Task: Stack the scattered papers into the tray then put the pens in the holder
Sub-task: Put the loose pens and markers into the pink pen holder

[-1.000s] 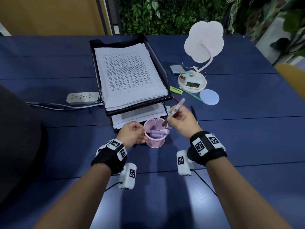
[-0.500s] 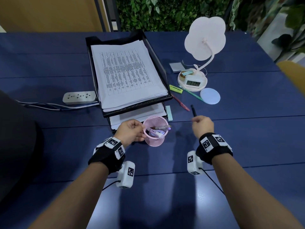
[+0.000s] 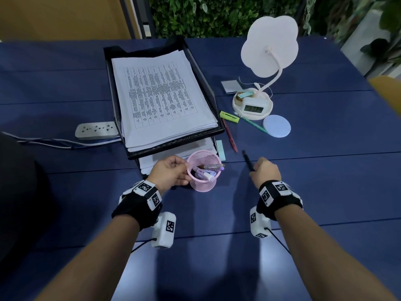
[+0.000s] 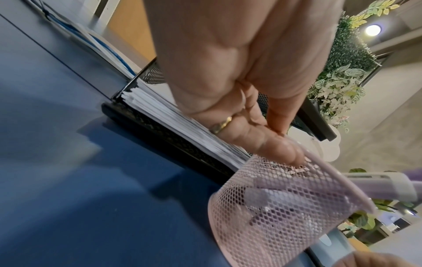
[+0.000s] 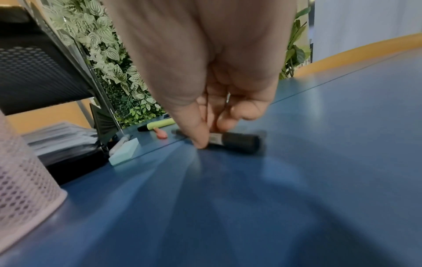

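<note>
The slim black plastic pen (image 5: 233, 141) lies flat on the dark blue table (image 3: 325, 192), just right of the pink wire-mesh pen holder (image 3: 204, 170); the right hand (image 3: 264, 171) has thumb and fingertips closed on its barrel, the pen not yet clear of the surface in the right wrist view; it looks light and rigid, smooth enough to roll or slip, so a pinch near mid-barrel, thumb against two fingers, should serve best; a pinch near one end would likely let it swing on the way to the cup

The left hand (image 3: 171, 172) grips the rim of the holder, fingers curled over the mesh edge, steadying it; the cup looks light and easy to tip, and the pale markers already inside lean across its mouth, so the black pen probably needs to go in steeply; the white printed papers (image 3: 160, 98) sit stacked in the black mesh tray (image 3: 213, 98), so that part looks done

Still loose on the table, beyond the right hand: a red pen (image 3: 230, 135), a yellow-green highlighter (image 3: 229, 116) and a teal pen (image 3: 249, 121) beside the white flower-shaped desk lamp (image 3: 269, 46); the tabletop is smooth, flat and slightly glossy, offering little friction; a white power strip (image 3: 96, 130) lies left of the tray, and green foliage fills the far wall
</note>
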The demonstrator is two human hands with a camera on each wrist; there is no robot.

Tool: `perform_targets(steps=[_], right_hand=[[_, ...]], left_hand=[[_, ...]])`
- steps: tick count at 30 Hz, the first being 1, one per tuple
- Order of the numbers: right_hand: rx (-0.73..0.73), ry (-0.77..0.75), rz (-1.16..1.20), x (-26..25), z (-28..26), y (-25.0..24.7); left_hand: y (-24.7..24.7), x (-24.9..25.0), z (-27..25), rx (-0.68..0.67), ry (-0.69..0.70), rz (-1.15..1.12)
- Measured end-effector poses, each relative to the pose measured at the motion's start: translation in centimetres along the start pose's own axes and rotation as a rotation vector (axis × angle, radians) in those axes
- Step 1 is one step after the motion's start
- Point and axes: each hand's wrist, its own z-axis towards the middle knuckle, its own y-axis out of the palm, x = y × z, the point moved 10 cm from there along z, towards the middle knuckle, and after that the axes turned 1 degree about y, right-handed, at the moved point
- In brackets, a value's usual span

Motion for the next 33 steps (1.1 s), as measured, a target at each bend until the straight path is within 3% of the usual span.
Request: perform_targets(steps=[3,6,9,12,15,20,23,25,28,30,33], right_hand=[[-0.011,0.041,0.097,0.3,-0.1,-0.4],[0.081,0.023,0.518,-0.4,-0.7,-2.3],[0.154,-0.119,0.984,-2.9,-2.4,-4.8],[0.107,-0.282,1.197,-6.2,-3.5,-6.4],[-0.046,-0.391,1.128,-9.5,-4.1,-5.8],[-0.257,-0.493,0.711,-11.7,-4.5,-2.1],[-0.335,-0.453,0.75,-11.3,-3.9,-1.7],[-0.297,-0.37,0.842,-10.3,-2.7,-1.9],[-0.125,-0.252,0.857,-8.1,0.2,-2.1],[-0.047,-0.218,0.734,-7.2,1.7,-1.7],[-0.001,-0.283,0.403,-7.8,3.0,-1.0]], left_hand=[[0.2,0.1,0.0,-0.005,-0.003,-0.003],[0.3,0.2,0.0,-0.002,0.0,-0.015],[0.3,0.3,0.0,0.0,0.005,-0.017],[0.4,0.3,-0.2,0.002,0.003,-0.029],[0.6,0.4,-0.3,0.003,-0.001,-0.043],[0.8,0.5,-0.1,0.0,0.006,-0.042],[0.5,0.3,0.2,-0.004,0.005,-0.042],[0.4,0.3,0.5,-0.006,0.005,-0.039],[0.2,0.2,0.9,-0.005,0.01,-0.027],[0.0,0.2,1.1,-0.004,0.013,-0.017],[-0.2,0.0,1.2,-0.01,0.015,-0.017]])
